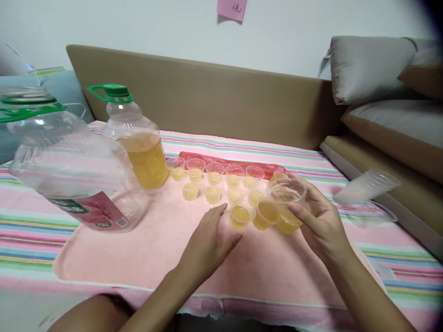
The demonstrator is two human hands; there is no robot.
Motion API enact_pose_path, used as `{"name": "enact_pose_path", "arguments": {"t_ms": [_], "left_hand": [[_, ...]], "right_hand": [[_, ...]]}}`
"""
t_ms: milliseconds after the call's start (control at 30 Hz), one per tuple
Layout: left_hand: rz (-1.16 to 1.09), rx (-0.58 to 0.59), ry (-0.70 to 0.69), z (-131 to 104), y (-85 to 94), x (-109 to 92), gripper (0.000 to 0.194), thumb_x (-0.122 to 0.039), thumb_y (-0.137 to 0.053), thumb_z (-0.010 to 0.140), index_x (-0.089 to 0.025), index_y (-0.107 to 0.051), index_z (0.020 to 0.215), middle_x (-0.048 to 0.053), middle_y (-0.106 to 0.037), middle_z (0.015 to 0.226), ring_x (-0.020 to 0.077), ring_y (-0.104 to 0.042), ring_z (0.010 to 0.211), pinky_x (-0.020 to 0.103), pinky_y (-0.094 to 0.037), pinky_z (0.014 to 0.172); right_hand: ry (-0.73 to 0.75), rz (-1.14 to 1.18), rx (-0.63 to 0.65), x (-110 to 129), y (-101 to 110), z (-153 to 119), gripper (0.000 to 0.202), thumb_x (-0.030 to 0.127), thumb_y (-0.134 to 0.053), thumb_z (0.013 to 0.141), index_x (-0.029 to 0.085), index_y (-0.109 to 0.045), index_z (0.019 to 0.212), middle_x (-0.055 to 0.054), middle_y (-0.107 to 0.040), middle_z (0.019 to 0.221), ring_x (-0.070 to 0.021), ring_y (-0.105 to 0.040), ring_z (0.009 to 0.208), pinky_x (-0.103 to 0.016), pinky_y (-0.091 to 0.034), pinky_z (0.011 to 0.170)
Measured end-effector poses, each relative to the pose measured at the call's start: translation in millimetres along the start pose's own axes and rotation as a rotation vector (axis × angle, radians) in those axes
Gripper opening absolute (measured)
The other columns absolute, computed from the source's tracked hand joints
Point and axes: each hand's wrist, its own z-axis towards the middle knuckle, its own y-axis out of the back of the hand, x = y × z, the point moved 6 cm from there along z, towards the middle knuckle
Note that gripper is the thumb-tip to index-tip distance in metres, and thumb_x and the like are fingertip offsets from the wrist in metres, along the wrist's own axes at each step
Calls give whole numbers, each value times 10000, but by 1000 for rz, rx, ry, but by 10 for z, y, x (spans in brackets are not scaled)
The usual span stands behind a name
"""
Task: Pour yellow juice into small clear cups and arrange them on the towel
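My right hand [323, 221] has its thumb and fingers round a clear plastic cup [286, 196], held upright at the right end of the cups. Yellow shows through its lower part; I cannot tell whether that is liquid inside it or a cup behind. My left hand [206, 242] is empty, thumb and fingers apart, just left of a small cup of yellow liquid [240, 217]. Between that one and the held cup stands a fuller cup [266, 216]. Behind them, several more cups [215, 174] with a little yellow liquid stand in rows on a pink cloth [155, 258].
A large clear jug [79, 161] with a green ring stands at the left. Behind it is a green-capped jug [141, 159] partly filled with yellow liquid. A stack of clear cups [368, 186] lies at the right, beside piled cushions [391, 124]. Red plastic [238, 165] lies behind the cups.
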Motion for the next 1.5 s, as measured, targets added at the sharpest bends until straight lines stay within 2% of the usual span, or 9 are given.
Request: {"name": "enact_pose_path", "arguments": {"t_ms": [200,433,733,867,1133,1500], "left_hand": [[-49,26,45,-10,-94,11,790,-550,-642,970,-124,-397,1588,213,-481,1656,352,-450,1548,648,-342,1304],[-129,38,40,-27,-99,-34,750,-561,-669,960,-149,-464,1553,193,-516,1636,340,-479,1533,649,-348,1304],[-101,52,52,-21,-122,-13,768,-534,-669,954,-129,-454,1571,184,-494,1660,330,-456,1553,638,-340,1315],[-83,55,48,-25,-124,-20,789,-546,-662,954,-114,-452,1579,176,-486,1668,322,-449,1558,618,-335,1324],[-49,49,45,-26,-107,-22,772,-506,-663,953,-120,-447,1585,150,-488,1673,296,-450,1561,570,-352,1327],[-37,60,37,-23,-118,-34,784,-518,-661,953,-104,-446,1584,159,-489,1671,309,-453,1558,585,-352,1324]], "right_hand": [[15,-98,69,-74,-57,37,636,458,-880,885,395,-628,1466,-68,-638,1466,-302,-702,1239,-523,-556,1122],[63,-155,76,-9,-106,67,656,409,-924,843,364,-668,1445,-71,-686,1422,-297,-678,1285,-504,-535,1151],[92,-245,106,2,-166,83,693,402,-954,802,350,-687,1439,-73,-693,1426,-333,-637,1357,-578,-481,1206],[74,-293,127,-57,-166,69,739,427,-954,806,353,-655,1478,-78,-671,1457,-348,-654,1330,-619,-485,1195],[150,-402,157,-66,-150,65,716,444,-931,840,364,-642,1490,-62,-643,1496,-344,-622,1377,-624,-455,1229],[262,-564,164,56,-192,58,659,471,-889,876,324,-661,1477,-79,-707,1386,-327,-669,1285,-596,-510,1168]]}}
